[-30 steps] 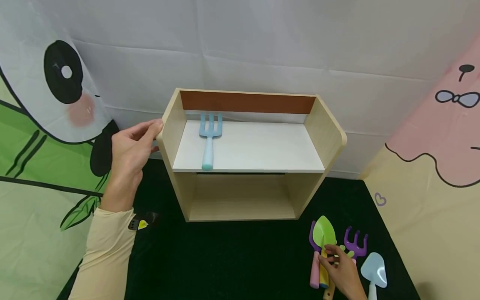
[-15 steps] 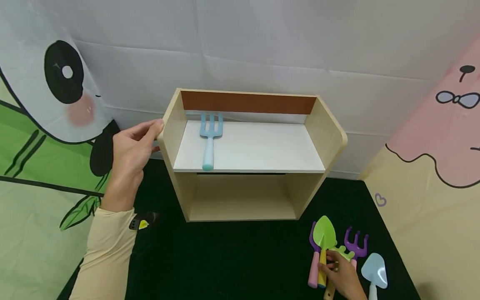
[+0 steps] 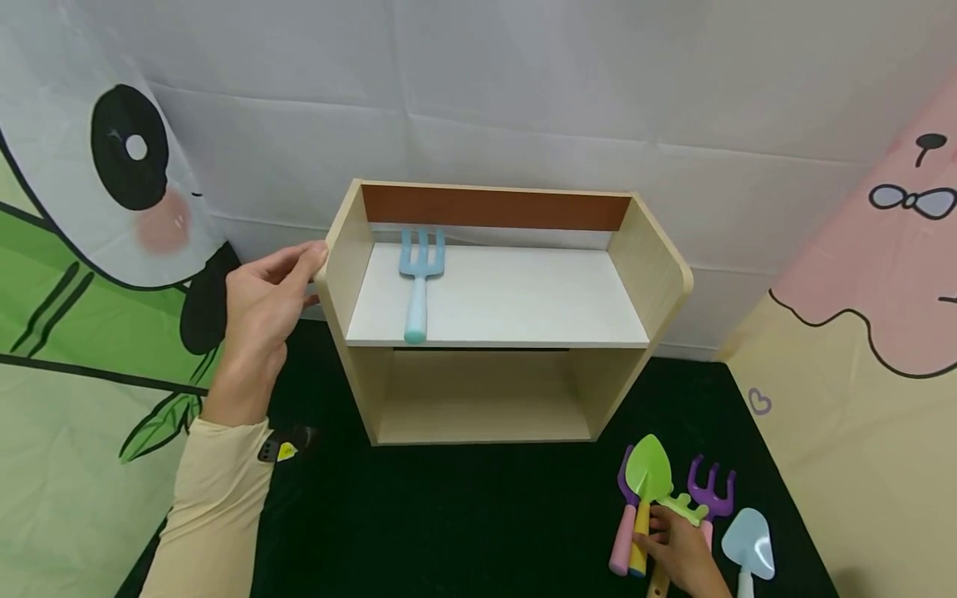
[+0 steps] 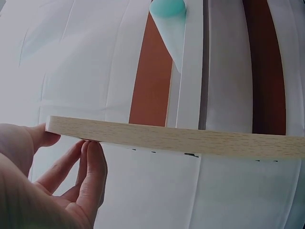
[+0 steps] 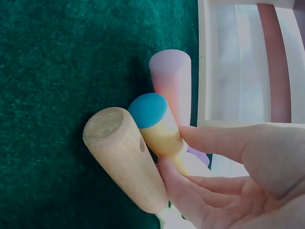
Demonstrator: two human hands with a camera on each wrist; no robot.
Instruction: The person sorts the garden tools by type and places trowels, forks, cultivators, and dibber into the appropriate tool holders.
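My left hand [image 3: 262,307] grips the left side panel of a small wooden shelf [image 3: 649,278], thumb on the front edge and fingers against the outer face [image 4: 119,133]. At the lower right my right hand [image 3: 684,550] pinches the yellow, blue-tipped handle [image 5: 164,136] of a green trowel [image 3: 649,469]. Left of the trowel lies a purple-headed tool [image 3: 622,544] with a pink handle. To the right, partly under my hand, is a green rake [image 3: 682,504] with a wooden handle [image 5: 126,157]. A light blue fork [image 3: 417,303] lies on the white upper board, near its left end.
A purple fork [image 3: 710,494] and a pale blue trowel [image 3: 748,544] lie right of my right hand. The dark green cloth [image 3: 449,523] covers the surface under the shelf. Printed cloth walls [image 3: 523,100] stand behind and at both sides.
My right hand has closed on the yellow handle and shifted it slightly left, with the neighbouring pink handle tilting left too. The left hand stays on the shelf panel.
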